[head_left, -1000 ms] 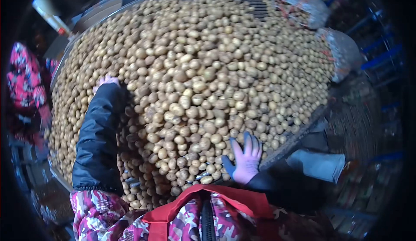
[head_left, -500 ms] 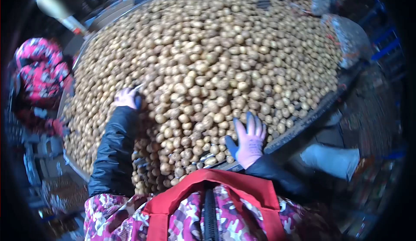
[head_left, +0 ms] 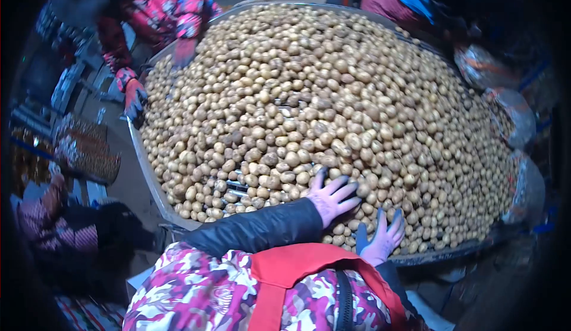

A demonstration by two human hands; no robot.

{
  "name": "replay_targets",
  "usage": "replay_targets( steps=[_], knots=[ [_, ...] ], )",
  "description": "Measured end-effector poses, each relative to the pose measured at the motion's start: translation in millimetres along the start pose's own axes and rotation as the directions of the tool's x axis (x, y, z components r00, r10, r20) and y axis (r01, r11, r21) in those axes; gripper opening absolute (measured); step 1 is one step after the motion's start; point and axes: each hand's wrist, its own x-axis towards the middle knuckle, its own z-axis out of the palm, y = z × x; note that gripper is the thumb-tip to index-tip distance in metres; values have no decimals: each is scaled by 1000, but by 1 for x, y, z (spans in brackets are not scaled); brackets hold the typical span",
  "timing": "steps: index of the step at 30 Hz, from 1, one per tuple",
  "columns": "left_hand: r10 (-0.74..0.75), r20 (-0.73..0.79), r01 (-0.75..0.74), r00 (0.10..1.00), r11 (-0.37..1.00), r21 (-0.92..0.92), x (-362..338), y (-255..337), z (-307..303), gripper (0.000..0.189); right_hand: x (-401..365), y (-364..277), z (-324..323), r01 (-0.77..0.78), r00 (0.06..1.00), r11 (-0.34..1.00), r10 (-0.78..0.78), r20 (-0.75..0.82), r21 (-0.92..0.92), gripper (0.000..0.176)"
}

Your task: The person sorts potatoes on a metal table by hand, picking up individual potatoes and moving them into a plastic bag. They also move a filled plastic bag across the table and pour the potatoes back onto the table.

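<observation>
A wide heap of small, round, pale brown potatoes fills a large table with a metal rim. My left hand, in a pink glove with dark fingertips, rests on the potatoes near the front edge, its fingers spread. Just right of it, my right hand wears a matching glove and lies against the potatoes by the near rim, fingers apart. Neither hand is closed round a potato.
A co-worker in a pink patterned jacket has gloved hands at the left rim. Another person is at the far right edge. Filled net bags line the right side. A person is at lower left, near full sacks.
The view has turned left. My left hand has moved right across the heap, close beside my right hand. The co-worker at left and the lower-left sacks show more fully.
</observation>
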Motion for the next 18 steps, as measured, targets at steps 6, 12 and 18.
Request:
replay_targets(
  steps=[6,12,18],
  knots=[
    [-95,71,90,993,993,72,31,-34,-3,23,0,2,3,-6,1000,1000,7,16,-15,66],
    [-353,39,338,935,918,207,63,-101,-21,26,1,11,2,22,999,1000,-21,50,-20,66],
    [-613,17,546,790,716,436,65,-199,-66,29,-1,8,5,3,999,1000,-3,36,-15,66]
  ],
)
